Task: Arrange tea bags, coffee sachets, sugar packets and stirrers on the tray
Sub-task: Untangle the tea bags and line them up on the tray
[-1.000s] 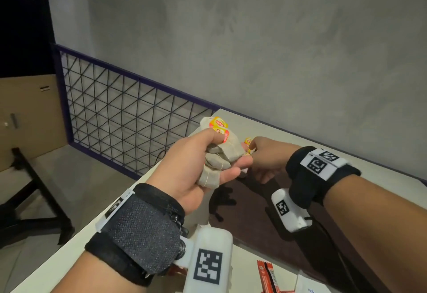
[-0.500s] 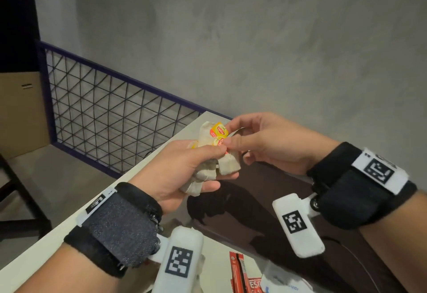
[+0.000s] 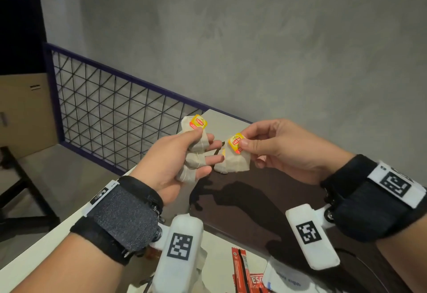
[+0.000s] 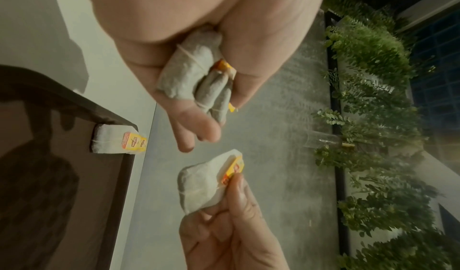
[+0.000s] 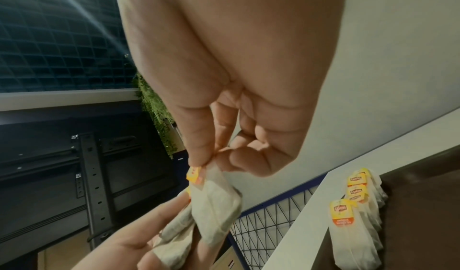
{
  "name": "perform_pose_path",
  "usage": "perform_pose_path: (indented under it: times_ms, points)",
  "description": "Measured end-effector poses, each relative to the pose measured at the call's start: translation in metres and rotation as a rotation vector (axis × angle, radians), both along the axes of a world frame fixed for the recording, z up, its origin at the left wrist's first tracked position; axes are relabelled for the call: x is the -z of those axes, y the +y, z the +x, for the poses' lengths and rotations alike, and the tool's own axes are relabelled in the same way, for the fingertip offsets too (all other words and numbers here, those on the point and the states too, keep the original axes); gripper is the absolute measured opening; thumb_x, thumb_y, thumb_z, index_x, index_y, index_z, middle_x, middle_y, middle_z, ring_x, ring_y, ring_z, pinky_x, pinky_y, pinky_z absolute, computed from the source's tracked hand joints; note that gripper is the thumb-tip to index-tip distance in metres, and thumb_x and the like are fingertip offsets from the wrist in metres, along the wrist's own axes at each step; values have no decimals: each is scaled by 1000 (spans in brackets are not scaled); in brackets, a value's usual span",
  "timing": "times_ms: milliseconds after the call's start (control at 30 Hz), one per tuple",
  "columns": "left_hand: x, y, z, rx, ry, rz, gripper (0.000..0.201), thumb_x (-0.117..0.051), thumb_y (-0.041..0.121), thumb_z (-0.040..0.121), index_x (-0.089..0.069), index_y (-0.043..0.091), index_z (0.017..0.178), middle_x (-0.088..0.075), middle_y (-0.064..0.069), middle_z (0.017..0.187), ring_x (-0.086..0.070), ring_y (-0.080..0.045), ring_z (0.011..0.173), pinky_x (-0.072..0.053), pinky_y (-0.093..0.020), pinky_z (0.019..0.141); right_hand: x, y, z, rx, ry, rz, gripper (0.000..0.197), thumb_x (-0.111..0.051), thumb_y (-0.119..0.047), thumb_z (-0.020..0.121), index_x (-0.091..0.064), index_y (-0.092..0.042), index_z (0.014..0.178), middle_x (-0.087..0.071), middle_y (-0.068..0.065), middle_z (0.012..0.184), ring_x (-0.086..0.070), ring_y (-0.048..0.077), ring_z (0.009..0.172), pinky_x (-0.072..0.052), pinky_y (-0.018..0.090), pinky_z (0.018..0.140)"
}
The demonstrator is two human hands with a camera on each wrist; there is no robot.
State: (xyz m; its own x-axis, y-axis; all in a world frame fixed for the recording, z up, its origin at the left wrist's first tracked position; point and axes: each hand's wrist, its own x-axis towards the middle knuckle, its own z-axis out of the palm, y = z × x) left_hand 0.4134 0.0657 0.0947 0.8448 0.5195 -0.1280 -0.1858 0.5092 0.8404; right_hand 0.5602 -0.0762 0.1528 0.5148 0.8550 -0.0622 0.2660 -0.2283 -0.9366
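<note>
My left hand [image 3: 203, 147] is held above the table and grips a bunch of white tea bags [image 3: 195, 148] with yellow tags. My right hand [image 3: 245, 141] pinches a single tea bag [image 3: 235, 161] by its yellow tag, just right of the bunch and apart from it. The left wrist view shows the bunch [image 4: 191, 77] in the curled fingers and the single bag [image 4: 201, 185] hanging below it. A dark brown tray [image 3: 265, 200] lies under both hands. Several tea bags [image 5: 353, 221] lie overlapping in a row along the tray's edge [image 5: 423, 215].
Red coffee sachets [image 3: 242, 267] and a white packet [image 3: 284, 279] lie on the white table [image 3: 34, 258] near me. A purple wire-mesh railing [image 3: 111, 112] runs along the table's left side. A grey wall stands behind.
My right hand has drawn one tea bag out of the bunch and moved right with it. The two hands, joined before, are now apart.
</note>
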Motion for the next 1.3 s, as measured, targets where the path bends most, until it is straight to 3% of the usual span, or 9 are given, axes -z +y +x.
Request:
perform_pose_path:
  times_ms: [100,200,267,400,733,933,1033,1167,1300]
  points:
    - [1,6,0,-68,-19,-59,28,-54,30,105,-69,7,113,-80,-7,104,-78,-24,93,-53,-19,45,4,2,6,21,10,-85,26,-79,-24,71,-72,-8,90,-62,5,77,-52,11,62,-42,24,58]
    - [-1,9,-3,-116,-36,-77,27,-54,30,105,-68,8,110,-80,-6,104,-78,-24,92,-54,-18,47,19,9,14,51,31,-199,12,-76,-11,84,-65,-10,86,-63,3,71,-54,12,61,-44,24,57]
    - [-3,10,-5,-128,-43,-83,26,-54,31,105,-68,9,108,-80,-6,104,-78,-24,93,-55,-18,48,33,18,21,64,51,-282,15,-70,-5,92,-61,-10,81,-62,4,68,-56,13,60,-47,26,57]
    - [-3,10,-5,-132,-46,-91,25,-55,30,104,-68,9,104,-80,-7,104,-78,-24,92,-55,-18,48,55,37,33,63,36,-393,26,-66,-2,95,-61,-10,71,-62,7,65,-58,18,62,-50,28,59]
    - [-1,13,-2,-128,-61,-108,24,-54,29,105,-68,9,105,-80,-7,102,-79,-24,91,-56,-17,50,72,62,50,258,32,-309,14,-68,5,90,-61,-4,83,-64,18,78,-62,24,62,-60,33,63]
    - [0,12,-2,-124,-60,-107,25,-54,29,105,-68,8,107,-80,-7,100,-79,-23,90,-55,-18,49,74,67,45,306,-50,-289,20,-73,-6,90,-56,-10,80,-69,16,83,-66,26,74,-62,37,75]
    - [-2,12,-2,-115,-72,-119,24,-54,29,105,-67,9,106,-80,-8,101,-79,-24,91,-55,-18,48,71,65,44,324,-132,-296,19,-73,-14,92,-56,-9,83,-66,16,83,-69,28,75,-65,39,73]
    - [-2,12,-2,-115,-79,-123,23,-55,28,105,-67,8,104,-80,-9,101,-79,-24,90,-55,-18,48,69,55,36,245,-308,-350,23,-75,-8,88,-53,-8,90,-70,24,93,-73,28,71,-63,33,63]
    - [-3,9,-2,-103,-78,-127,24,-56,28,104,-68,7,104,-80,-9,100,-79,-24,89,-55,-18,47,73,53,24,79,-302,-459,11,-70,0,89,-66,5,98,-72,23,92,-70,24,71,-64,34,70]
